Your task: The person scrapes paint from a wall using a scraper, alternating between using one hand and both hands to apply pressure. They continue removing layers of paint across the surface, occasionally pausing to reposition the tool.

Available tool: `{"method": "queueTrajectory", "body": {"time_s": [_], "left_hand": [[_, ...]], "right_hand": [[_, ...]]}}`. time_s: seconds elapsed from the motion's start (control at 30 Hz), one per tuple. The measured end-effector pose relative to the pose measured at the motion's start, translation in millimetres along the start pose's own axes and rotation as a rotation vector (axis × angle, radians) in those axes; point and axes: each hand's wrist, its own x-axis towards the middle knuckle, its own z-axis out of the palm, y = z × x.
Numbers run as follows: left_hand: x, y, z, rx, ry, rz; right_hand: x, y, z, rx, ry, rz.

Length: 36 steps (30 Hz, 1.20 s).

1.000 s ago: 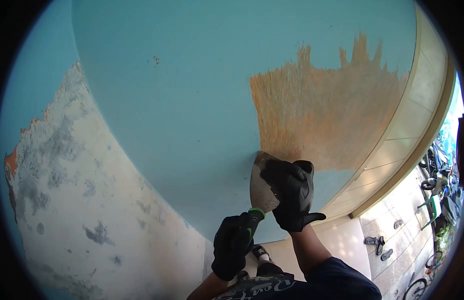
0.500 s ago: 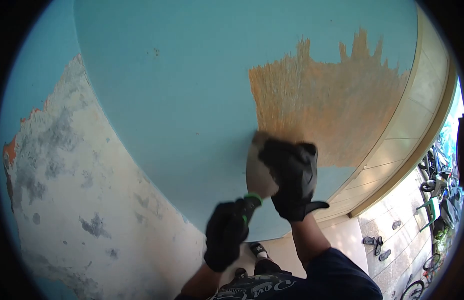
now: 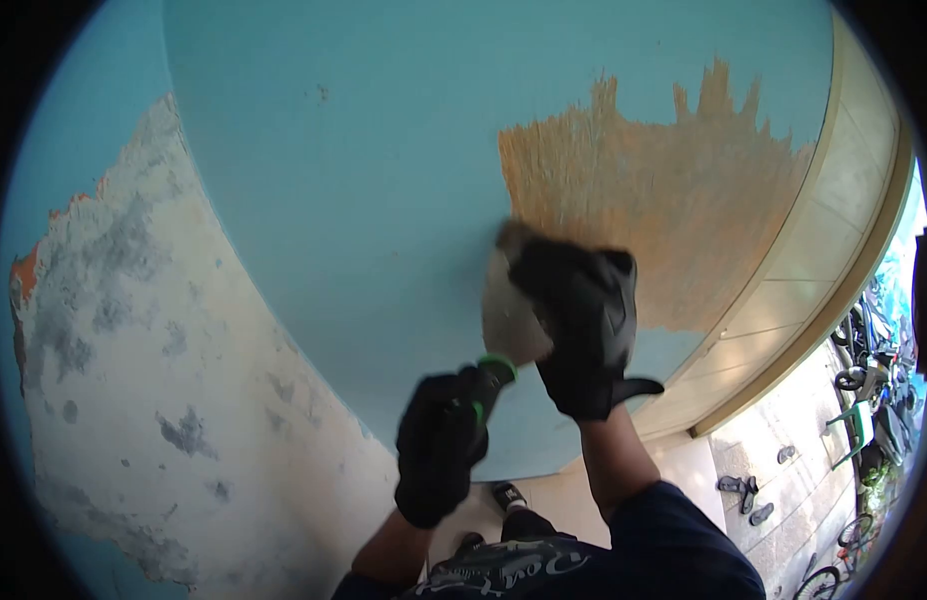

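While both gloved hands work one tool against the wall, the scene breaks down so:

Scraper (image 3: 506,318): a wide, grey, smeared blade pressed flat to the blue wall, its top edge at the lower left corner of the orange patch; the picture is blurred there, so the edge is soft.

Handle (image 3: 492,378): dark with a green ring where it meets the blade, running down and left from the blade into the left glove.

Left hand (image 3: 439,455): in a black glove, closed in a fist around the handle, below and left of the blade.

Right hand (image 3: 582,335): in a black glove, fingers spread flat over the right part of the blade and pushing it to the wall, thumb sticking out to the right; it grips nothing, only presses.

Blue wall (image 3: 384,170): a smooth turquoise painted surface that fills the upper middle of the view.

Orange patch (image 3: 654,200): bare streaked orange-brown where the paint is off, above and right of the blade, with a jagged upper edge.

Bare plaster (image 3: 134,350): a whitish, grey-blotched area at the left, well apart from the hands.

Sleeve (image 3: 674,550): dark blue, on the right arm at the bottom of the view.

Sandals (image 3: 749,495): lying on the paved floor at the lower right.
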Motion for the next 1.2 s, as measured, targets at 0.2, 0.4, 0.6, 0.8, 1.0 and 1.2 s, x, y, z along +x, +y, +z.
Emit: {"method": "queueTrajectory", "body": {"time_s": [0.2,0.4,0.6,0.8,1.0,1.2], "left_hand": [[-9,-10,-4,-0.117,0.017,-0.057],[-4,3,12,-0.213,0.095,-0.105],[-4,6,9,-0.187,0.033,-0.114],[1,16,4,-0.241,0.002,-0.103],[42,48,-6,-0.150,-0.130,0.069],[-38,29,-20,-0.173,0.029,0.027]], "right_hand": [[-4,-5,0,-0.024,-0.046,0.085],[-3,-5,-2,-0.053,-0.094,0.107],[-1,-5,-5,-0.063,-0.054,0.040],[1,-7,-8,-0.077,-0.076,0.036],[61,-3,-2,-0.005,0.106,-0.239],[-20,-20,-71,-0.039,-0.160,0.016]]}}
